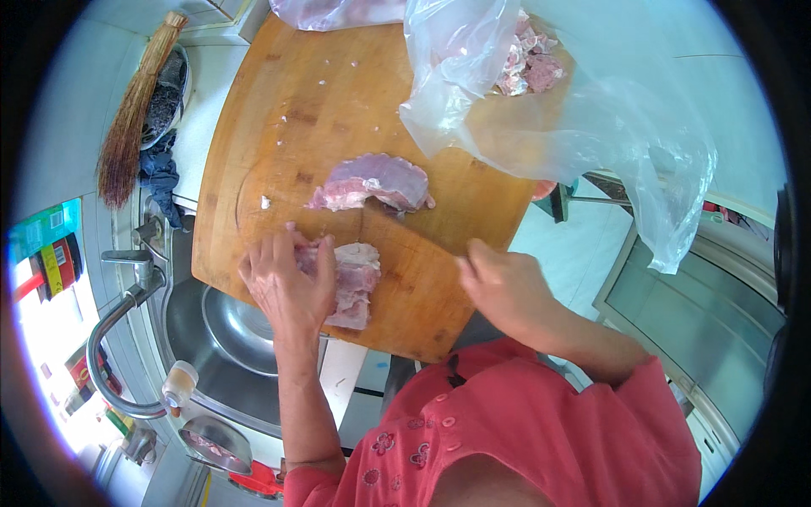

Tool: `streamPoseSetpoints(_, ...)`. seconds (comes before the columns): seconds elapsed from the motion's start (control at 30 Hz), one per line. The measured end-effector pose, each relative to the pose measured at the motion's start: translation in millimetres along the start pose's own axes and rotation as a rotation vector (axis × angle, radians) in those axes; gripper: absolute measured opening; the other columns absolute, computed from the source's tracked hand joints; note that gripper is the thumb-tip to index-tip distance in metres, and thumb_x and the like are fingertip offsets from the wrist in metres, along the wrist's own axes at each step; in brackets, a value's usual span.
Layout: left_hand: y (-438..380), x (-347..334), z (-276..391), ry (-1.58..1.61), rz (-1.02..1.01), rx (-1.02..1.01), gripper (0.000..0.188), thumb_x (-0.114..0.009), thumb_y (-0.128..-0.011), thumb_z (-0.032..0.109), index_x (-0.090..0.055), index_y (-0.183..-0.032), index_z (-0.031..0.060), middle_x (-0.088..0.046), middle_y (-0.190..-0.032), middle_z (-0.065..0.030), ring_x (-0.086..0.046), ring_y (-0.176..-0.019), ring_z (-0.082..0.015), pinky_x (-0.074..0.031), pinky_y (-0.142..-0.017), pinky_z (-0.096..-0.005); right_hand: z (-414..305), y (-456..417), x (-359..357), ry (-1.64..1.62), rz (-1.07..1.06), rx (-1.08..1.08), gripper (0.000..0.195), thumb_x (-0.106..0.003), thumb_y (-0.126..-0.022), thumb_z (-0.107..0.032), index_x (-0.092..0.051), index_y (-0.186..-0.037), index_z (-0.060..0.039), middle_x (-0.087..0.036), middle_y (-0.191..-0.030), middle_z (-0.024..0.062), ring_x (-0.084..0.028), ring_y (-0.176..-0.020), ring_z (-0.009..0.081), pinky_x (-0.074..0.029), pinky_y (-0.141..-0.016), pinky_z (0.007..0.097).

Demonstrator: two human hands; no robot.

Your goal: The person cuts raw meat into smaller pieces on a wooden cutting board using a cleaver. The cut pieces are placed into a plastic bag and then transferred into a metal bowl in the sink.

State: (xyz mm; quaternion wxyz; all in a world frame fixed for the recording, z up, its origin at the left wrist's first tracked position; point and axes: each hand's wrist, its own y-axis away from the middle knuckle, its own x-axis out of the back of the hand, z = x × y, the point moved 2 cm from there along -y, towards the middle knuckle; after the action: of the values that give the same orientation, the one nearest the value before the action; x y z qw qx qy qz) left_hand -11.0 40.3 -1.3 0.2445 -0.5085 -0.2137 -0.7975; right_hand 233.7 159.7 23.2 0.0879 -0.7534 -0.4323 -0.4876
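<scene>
My left hand [288, 275] rests on a piece of raw meat [355, 285] near the front left of a wooden cutting board [253, 158]. Its fingers curl over the meat's left end and hide part of it. My right hand [504, 288] grips the handle of a knife [418, 237], whose blade is blurred and points left across the board. The blade's far part lies close to a second, larger piece of raw meat [380, 180] beyond it; whether they touch, I cannot tell. Small white scraps [265, 202] dot the board.
A clear plastic bag [469, 76] drapes over the board's far right, beside more raw meat [538, 66]. To the left are a steel sink [247, 380] holding a metal bowl [237, 329], a curved faucet [95, 355] and a straw brush [136, 120]. A metal bowl [215, 440] stands lower left.
</scene>
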Motion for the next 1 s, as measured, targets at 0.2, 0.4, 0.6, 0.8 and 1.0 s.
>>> streamPoseSetpoints(0.2,-52,-9,43,0.131,0.033,-0.443,0.037,-0.077,-0.078,0.002,-0.067,-0.114,0.0043,-0.066,-0.118,-0.017,-0.065,-0.104,-0.038,-0.047,-0.101,-0.0488,25,18,12,0.009,0.097,-0.088,0.025,-0.066,-0.1,-0.016,-0.053,-0.084,-0.0028,-0.063,-0.065,0.0171,-0.066,-0.057,0.0379,-0.051,-0.05,0.0477)
streamPoseSetpoints(0.4,-72,-33,16,0.203,0.069,-0.449,0.037,-0.074,-0.074,-0.001,-0.065,-0.11,0.0027,-0.064,-0.109,-0.0176,-0.064,-0.102,-0.0381,-0.053,-0.085,-0.0481,29,-15,15,0.0,0.206,-0.041,0.023,-0.066,-0.101,-0.015,-0.052,-0.086,-0.0028,-0.062,-0.065,0.0186,-0.063,-0.056,0.0406,-0.048,-0.048,0.0492)
streamPoseSetpoints(0.6,-43,-27,12,0.08,0.081,-0.255,0.04,-0.08,-0.073,0.003,-0.065,-0.11,0.0017,-0.063,-0.108,-0.0166,-0.062,-0.101,-0.038,-0.052,-0.086,-0.0489,16,-30,17,-0.144,0.305,-0.028,0.022,-0.066,-0.102,-0.015,-0.053,-0.089,-0.0034,-0.06,-0.063,0.0174,-0.062,-0.055,0.0404,-0.046,-0.048,0.0491)
streamPoseSetpoints(0.8,-49,-17,26,0.252,0.11,-0.451,0.041,-0.084,-0.076,0.002,-0.067,-0.113,0.0028,-0.063,-0.122,-0.0163,-0.062,-0.111,-0.0389,-0.055,-0.089,-0.0452,-15,-54,21,-0.129,0.289,0.079,0.017,-0.066,-0.102,-0.015,-0.059,-0.097,-0.0008,-0.062,-0.063,0.0163,-0.064,-0.055,0.0373,-0.048,-0.049,0.0472)
streamPoseSetpoints(1.0,-54,-26,20,0.257,0.045,-0.55,0.031,-0.076,-0.079,-0.004,-0.069,-0.109,0.0028,-0.065,-0.115,-0.0138,-0.063,-0.104,-0.0363,-0.056,-0.087,-0.0447,-24,-69,14,0.033,0.19,0.12,0.023,-0.066,-0.101,-0.017,-0.064,-0.11,0.0039,-0.063,-0.062,0.016,-0.067,-0.056,0.0351,-0.052,-0.05,0.0468)
